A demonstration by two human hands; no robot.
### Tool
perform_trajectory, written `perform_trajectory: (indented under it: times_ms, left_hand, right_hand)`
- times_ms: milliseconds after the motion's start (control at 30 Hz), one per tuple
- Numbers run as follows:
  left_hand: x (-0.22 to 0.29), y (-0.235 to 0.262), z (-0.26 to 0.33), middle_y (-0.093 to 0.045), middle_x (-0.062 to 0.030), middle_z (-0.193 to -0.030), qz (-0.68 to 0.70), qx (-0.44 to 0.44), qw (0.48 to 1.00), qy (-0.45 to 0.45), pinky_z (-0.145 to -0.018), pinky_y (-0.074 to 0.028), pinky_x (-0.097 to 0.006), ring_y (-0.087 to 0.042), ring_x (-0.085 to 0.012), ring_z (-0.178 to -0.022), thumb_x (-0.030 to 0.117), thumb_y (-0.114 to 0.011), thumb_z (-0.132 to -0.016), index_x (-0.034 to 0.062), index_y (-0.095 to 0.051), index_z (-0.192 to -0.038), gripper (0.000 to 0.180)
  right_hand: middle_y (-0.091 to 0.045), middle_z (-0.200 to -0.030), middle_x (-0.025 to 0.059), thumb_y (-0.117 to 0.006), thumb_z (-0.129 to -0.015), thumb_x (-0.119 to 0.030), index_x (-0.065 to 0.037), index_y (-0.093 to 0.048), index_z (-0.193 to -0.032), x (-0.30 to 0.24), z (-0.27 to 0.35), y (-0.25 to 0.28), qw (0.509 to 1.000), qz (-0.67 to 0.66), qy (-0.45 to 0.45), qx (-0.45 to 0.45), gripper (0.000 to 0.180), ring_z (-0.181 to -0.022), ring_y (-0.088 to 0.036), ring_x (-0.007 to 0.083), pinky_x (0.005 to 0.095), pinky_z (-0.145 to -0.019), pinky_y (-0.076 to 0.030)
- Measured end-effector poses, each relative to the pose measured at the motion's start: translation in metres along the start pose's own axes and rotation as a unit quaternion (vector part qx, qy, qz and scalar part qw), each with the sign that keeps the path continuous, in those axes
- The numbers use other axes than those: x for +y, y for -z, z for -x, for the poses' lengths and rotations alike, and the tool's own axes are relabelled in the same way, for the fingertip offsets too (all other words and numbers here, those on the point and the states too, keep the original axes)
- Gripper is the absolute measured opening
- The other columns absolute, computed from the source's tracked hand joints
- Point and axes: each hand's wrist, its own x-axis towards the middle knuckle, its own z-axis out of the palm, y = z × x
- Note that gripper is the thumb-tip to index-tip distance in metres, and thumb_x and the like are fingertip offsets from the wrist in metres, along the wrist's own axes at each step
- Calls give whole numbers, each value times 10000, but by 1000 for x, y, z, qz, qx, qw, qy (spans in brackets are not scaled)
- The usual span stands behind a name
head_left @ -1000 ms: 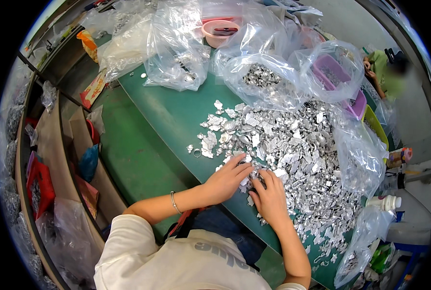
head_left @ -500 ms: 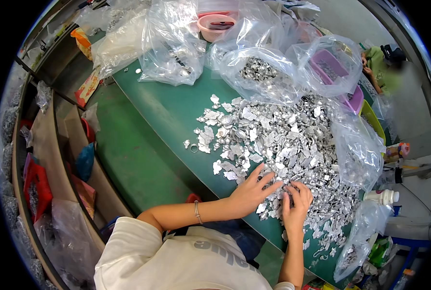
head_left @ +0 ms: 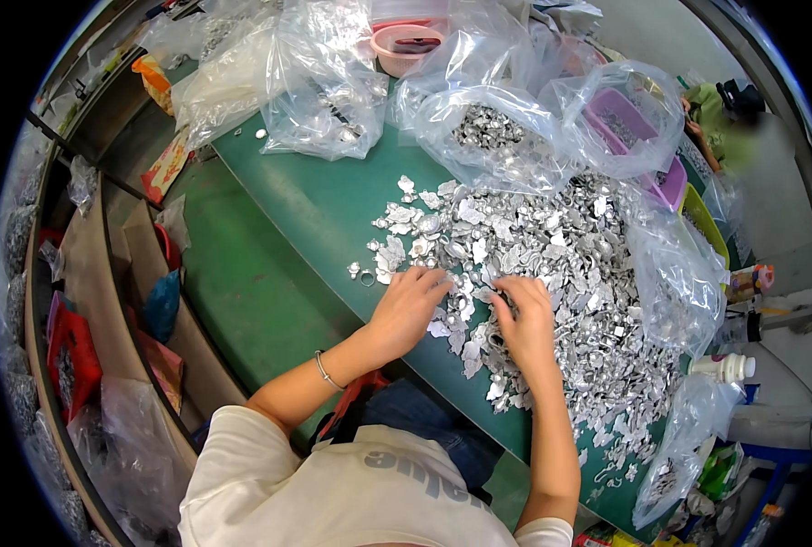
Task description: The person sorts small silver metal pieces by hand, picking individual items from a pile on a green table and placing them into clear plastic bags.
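Small silver-grey metal pieces (head_left: 570,255), mostly flat and irregular, lie in a wide heap on the green table (head_left: 301,214). At the heap's left side rests my left hand (head_left: 411,310), its fingers extended over the pieces and slightly apart. My right hand (head_left: 526,319) is over the middle of the heap, fingers bent and thumb apart from them, with no held piece visible. Loose pieces show between the two hands. A small metal ring (head_left: 367,279) lies beside the left edge of the heap, near my left hand.
Behind the heap sits a clear plastic bag (head_left: 433,137) of metal pieces. Purple trays (head_left: 666,187) and a yellow-green tray (head_left: 705,223) stand at right, near a white bottle (head_left: 725,368). A pink basket (head_left: 395,60) is at the back; another person (head_left: 716,118) is at far right.
Both hands have moved left and farther up over the heap and are now wider apart. Some pieces at the heap's left side have shifted, leaving looser pieces between the hands.
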Motion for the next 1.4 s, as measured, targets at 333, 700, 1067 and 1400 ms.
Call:
perform_trajectory:
  times_ms: [333,700,1067,1400]
  left_hand:
    - [-8,-1,13,-553,-103,-1031,143,88,986,14,-835,-399,-372,-499,-275,-1010,-42,-600,-714,35,-599,-1022,317]
    - [-22,2,-2,-512,-47,-946,1,77,995,57,-755,-329,-354,-489,-222,-879,100,-708,-709,80,-626,-983,287]
    - [-28,-2,-8,-515,-48,-869,17,85,995,39,-748,-350,-342,-499,-234,-854,48,-669,-726,70,-619,-862,146]
    - [-27,6,-11,-523,-32,-842,33,32,999,17,-738,-346,-333,-498,-214,-831,75,-680,-723,78,-646,-881,162]
  right_hand:
    - [-603,-913,88,-568,-791,2,-29,-563,-752,5,-15,-18,991,-131,-32,-14,50,-820,-578,197,343,-722,-450]
    - [-504,-761,23,-638,-814,-65,-44,-614,-993,11,37,44,898,-317,-303,48,182,-633,-466,129,232,-584,-384]
    - [-489,-728,94,-687,-703,-55,-44,-620,-820,19,63,39,989,122,-84,28,136,-716,-503,277,380,-662,-396]
    - [-460,-735,58,-691,-696,-54,-96,-665,-940,-16,40,32,989,120,0,-86,248,-759,-467,227,343,-701,-343]
